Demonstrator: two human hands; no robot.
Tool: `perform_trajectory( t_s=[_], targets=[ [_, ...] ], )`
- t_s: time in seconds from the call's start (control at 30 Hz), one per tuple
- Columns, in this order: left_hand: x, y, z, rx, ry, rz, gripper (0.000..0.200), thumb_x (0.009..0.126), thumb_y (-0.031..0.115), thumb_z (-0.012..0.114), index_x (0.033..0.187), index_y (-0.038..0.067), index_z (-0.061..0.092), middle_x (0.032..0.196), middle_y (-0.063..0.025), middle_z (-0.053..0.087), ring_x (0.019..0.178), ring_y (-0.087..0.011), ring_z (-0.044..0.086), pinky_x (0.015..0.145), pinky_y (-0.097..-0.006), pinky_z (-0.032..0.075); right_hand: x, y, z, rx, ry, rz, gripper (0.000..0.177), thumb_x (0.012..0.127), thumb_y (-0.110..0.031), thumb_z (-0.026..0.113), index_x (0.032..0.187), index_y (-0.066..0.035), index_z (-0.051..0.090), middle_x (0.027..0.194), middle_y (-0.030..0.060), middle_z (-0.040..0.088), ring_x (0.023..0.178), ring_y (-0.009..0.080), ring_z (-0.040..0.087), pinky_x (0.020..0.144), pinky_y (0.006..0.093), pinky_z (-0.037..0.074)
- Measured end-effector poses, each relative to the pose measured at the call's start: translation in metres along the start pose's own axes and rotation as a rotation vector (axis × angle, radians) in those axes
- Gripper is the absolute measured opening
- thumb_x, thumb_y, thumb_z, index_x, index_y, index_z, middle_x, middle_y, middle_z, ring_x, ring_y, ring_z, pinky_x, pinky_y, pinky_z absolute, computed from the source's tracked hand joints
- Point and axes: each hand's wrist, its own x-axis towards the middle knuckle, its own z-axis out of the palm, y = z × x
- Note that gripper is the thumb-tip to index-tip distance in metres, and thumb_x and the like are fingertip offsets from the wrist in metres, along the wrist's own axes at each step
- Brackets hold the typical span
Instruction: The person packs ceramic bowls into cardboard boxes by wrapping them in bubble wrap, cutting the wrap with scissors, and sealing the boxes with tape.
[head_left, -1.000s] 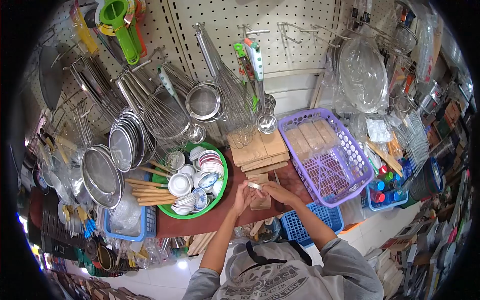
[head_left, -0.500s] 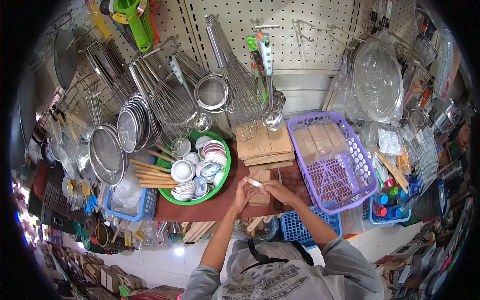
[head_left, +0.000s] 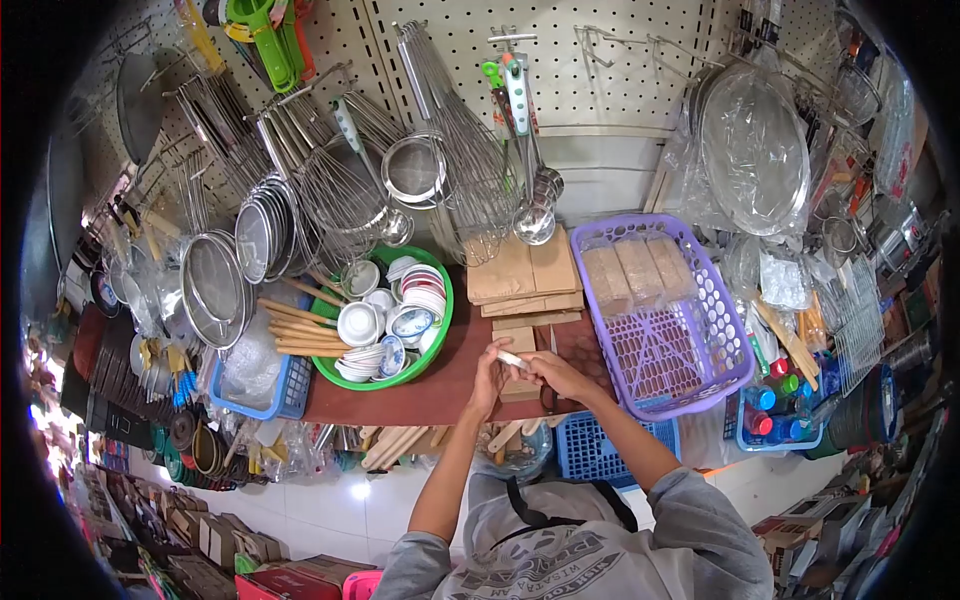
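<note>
Near the front edge of the reddish-brown table (head_left: 450,385), my two hands meet around a small white roll (head_left: 513,360), perhaps tape. My left hand (head_left: 489,372) has its fingers around the roll's left side. My right hand (head_left: 560,376) pinches at the roll's right end. Under and behind them lies a brown cardboard box (head_left: 520,390), partly covered by my hands. Beside it, to the right, dark scissors (head_left: 548,398) seem to lie on the table. Flat brown cardboard pieces (head_left: 520,275) are stacked farther back.
A green basin (head_left: 440,340) of bowls stands left, with wooden-handled tools (head_left: 300,335) beside it. To the right is a purple basket (head_left: 745,350) with wrapped brown blocks (head_left: 640,270). Whisks (head_left: 460,160) and ladles (head_left: 535,222) hang above. A blue basket (head_left: 615,450) sits below the table edge.
The view has shifted slightly. Both hands stay together at the white roll, which now tilts more and is more covered by my fingers.
</note>
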Motion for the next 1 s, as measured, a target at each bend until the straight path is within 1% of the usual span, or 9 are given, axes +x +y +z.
perform_trajectory(
  t_s=[0.13, 0.23, 0.33, 0.47, 0.53, 0.67, 0.73, 0.93, 1.0],
  targets=[
    [0.007, -0.014, -0.003, -0.016, 0.039, 0.013, 0.072, 0.095, 0.064, 0.038, 0.139, 0.007, 0.043, 0.111, -0.0089, 0.060, 0.103, -0.0197, 0.055, 0.097, -0.0343, 0.038, 0.000, 0.000, 0.000, -0.140, 0.034, -0.075, 0.026, 0.094, -0.020, 0.041, 0.075, -0.006, 0.052, 0.067, -0.0043, 0.040, 0.062, 0.0077, 0.035, 0.058, 0.0256, 0.030],
    [0.007, -0.021, 0.001, 0.257, 0.057, 0.076, 0.075, 0.095, 0.066, 0.034, 0.140, 0.007, 0.042, 0.109, -0.0096, 0.061, 0.106, -0.0208, 0.054, 0.099, -0.0364, 0.036, 0.001, 0.006, -0.005, -0.173, 0.063, -0.066, 0.028, 0.094, -0.022, 0.042, 0.072, -0.007, 0.047, 0.067, -0.0036, 0.040, 0.063, 0.0083, 0.035, 0.058, 0.0266, 0.030],
    [0.007, -0.017, 0.000, 0.234, 0.021, 0.071, 0.069, 0.098, 0.061, 0.035, 0.139, 0.006, 0.040, 0.102, -0.0070, 0.059, 0.093, -0.0170, 0.052, 0.093, -0.0326, 0.039, 0.000, 0.006, -0.008, -0.150, 0.022, -0.076, 0.028, 0.094, -0.022, 0.041, 0.072, -0.007, 0.045, 0.068, -0.0021, 0.041, 0.064, 0.0093, 0.037, 0.060, 0.0276, 0.031],
    [0.003, -0.004, -0.004, -0.006, -0.079, -0.007, 0.066, 0.097, 0.059, 0.042, 0.140, 0.010, 0.042, 0.103, -0.0078, 0.060, 0.101, -0.0200, 0.055, 0.098, -0.0352, 0.037, -0.002, 0.002, -0.004, -0.112, -0.025, -0.151, 0.027, 0.094, -0.020, 0.040, 0.071, -0.006, 0.044, 0.068, -0.0011, 0.041, 0.065, 0.0105, 0.038, 0.061, 0.0286, 0.032],
    [-0.001, 0.006, 0.000, -0.048, -0.113, -0.032, 0.064, 0.097, 0.056, 0.044, 0.140, 0.009, 0.042, 0.102, -0.0078, 0.060, 0.100, -0.0191, 0.055, 0.097, -0.0345, 0.037, -0.003, 0.005, -0.005, -0.147, -0.011, -0.151, 0.026, 0.093, -0.020, 0.040, 0.071, -0.006, 0.044, 0.068, -0.0018, 0.040, 0.064, 0.0102, 0.038, 0.061, 0.0282, 0.032],
    [0.008, -0.020, -0.005, 0.192, -0.003, 0.061, 0.063, 0.098, 0.055, 0.040, 0.139, 0.008, 0.042, 0.104, -0.0078, 0.058, 0.098, -0.0174, 0.054, 0.095, -0.0337, 0.038, -0.011, -0.015, -0.003, -0.200, 0.076, -0.009, 0.025, 0.092, -0.020, 0.040, 0.072, -0.006, 0.045, 0.067, -0.0030, 0.041, 0.065, 0.0092, 0.039, 0.062, 0.0273, 0.032],
    [0.008, -0.019, -0.005, 0.234, -0.004, 0.041, 0.057, 0.100, 0.051, 0.041, 0.138, 0.009, 0.043, 0.107, -0.0069, 0.055, 0.094, -0.0151, 0.052, 0.091, -0.0328, 0.040, -0.008, -0.009, -0.008, -0.121, 0.037, -0.047, 0.026, 0.092, -0.020, 0.040, 0.072, -0.006, 0.048, 0.067, -0.0035, 0.040, 0.064, 0.0086, 0.038, 0.061, 0.0269, 0.032],
    [0.008, -0.008, -0.005, 0.072, -0.149, 0.052, 0.065, 0.098, 0.056, 0.036, 0.139, 0.006, 0.042, 0.102, -0.0090, 0.060, 0.098, -0.0183, 0.054, 0.095, -0.0347, 0.037, -0.009, -0.002, -0.013, -0.081, 0.034, -0.104, 0.029, 0.093, -0.021, 0.041, 0.072, -0.006, 0.054, 0.066, -0.0038, 0.043, 0.061, 0.0075, 0.038, 0.058, 0.0257, 0.030],
    [0.010, -0.009, -0.011, 0.015, -0.182, 0.000, 0.060, 0.098, 0.051, 0.042, 0.139, 0.006, 0.041, 0.110, -0.0073, 0.055, 0.103, -0.0161, 0.050, 0.095, -0.0313, 0.037, -0.009, 0.000, -0.012, -0.112, 0.042, -0.122, 0.030, 0.094, -0.022, 0.041, 0.073, -0.006, 0.055, 0.067, -0.0039, 0.045, 0.061, 0.0071, 0.038, 0.058, 0.0251, 0.030]
  ],
)
